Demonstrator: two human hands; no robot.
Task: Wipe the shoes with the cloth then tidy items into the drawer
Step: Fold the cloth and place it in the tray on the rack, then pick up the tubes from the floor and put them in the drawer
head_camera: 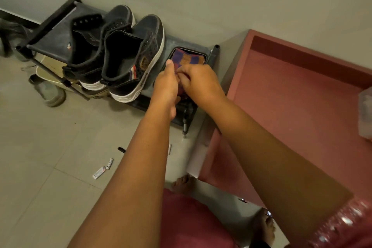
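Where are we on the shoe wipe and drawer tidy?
Done: nothing can be confirmed; both shoes stand on the rack, and whether they have been wiped cannot be told. In hand: left hand and right hand are on the checked cloth in its tray. Left: small packets lie on the floor; the drawer is open.
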